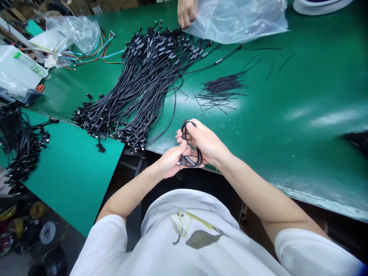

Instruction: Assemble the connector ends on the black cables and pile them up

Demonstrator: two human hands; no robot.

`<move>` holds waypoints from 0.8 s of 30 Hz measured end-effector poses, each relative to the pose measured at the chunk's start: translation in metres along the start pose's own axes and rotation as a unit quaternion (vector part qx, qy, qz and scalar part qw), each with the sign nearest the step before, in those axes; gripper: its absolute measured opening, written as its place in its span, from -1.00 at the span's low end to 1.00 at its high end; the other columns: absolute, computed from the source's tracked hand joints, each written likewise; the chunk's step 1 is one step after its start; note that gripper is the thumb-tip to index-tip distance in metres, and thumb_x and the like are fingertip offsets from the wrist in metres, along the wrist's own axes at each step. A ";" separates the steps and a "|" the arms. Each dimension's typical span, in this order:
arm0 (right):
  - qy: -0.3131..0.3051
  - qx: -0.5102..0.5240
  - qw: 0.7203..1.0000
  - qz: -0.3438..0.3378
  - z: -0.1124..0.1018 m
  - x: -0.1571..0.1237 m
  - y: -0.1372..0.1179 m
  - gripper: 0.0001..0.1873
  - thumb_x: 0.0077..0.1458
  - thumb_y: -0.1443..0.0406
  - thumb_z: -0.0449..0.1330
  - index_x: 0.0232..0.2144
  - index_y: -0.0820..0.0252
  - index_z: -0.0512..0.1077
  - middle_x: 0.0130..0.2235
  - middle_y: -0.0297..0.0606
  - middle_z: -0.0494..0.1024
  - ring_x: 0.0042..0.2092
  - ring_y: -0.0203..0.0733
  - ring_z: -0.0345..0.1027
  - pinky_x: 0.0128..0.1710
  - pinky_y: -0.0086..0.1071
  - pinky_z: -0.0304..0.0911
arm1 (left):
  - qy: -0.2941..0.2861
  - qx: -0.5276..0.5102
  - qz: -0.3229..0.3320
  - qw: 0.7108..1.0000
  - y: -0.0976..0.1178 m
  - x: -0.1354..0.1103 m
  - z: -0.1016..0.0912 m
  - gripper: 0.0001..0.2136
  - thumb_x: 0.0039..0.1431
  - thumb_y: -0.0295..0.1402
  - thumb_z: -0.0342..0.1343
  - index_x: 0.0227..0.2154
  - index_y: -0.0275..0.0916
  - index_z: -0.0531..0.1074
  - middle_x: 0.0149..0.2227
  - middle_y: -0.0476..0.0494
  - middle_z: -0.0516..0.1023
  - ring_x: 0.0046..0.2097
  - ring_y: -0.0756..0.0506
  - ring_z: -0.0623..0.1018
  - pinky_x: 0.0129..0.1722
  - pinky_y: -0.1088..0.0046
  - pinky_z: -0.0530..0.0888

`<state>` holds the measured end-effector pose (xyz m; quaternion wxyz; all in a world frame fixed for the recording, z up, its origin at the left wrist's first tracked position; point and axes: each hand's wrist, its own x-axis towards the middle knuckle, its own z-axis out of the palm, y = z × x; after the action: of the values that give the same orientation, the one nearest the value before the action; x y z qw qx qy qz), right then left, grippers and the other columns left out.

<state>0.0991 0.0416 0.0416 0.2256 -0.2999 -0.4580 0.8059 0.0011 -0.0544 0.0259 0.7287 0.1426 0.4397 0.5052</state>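
A black cable (199,156) is coiled into a small loop between my two hands, just over the front edge of the green table. My left hand (171,159) pinches the lower left of the coil, close to a connector with a metal tip. My right hand (207,142) grips the coil's upper part, thumb on top near a black plug. Beyond my hands lies a big pile of straight black cables (143,82). Right of that pile is a bunch of short thin black ties (222,86), a few of them scattered apart.
Across the table another person's hand (186,13) touches a clear plastic bag (235,19). More black cables (24,145) lie on a lower green surface (77,168) at left. Coloured wires (106,46) and a white container (18,71) stand far left. A dark object (358,141) sits at right.
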 end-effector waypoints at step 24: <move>-0.068 0.135 0.986 -0.069 -0.009 0.006 -0.012 -0.45 0.07 -0.16 0.12 -0.55 0.14 0.11 -0.68 -0.58 -0.06 -0.66 -0.51 -0.37 -0.76 -0.62 -0.30 | -0.071 0.136 0.052 0.987 0.000 0.008 0.014 -0.59 0.13 0.02 0.07 -0.31 -0.31 0.31 -0.51 0.04 0.24 -0.50 0.07 0.23 -0.53 0.52 0.14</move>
<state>0.1021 0.0569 0.0467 0.2874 -0.1793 -0.3786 0.8614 0.0125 -0.0445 0.0302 0.7048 0.2985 0.4430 0.4668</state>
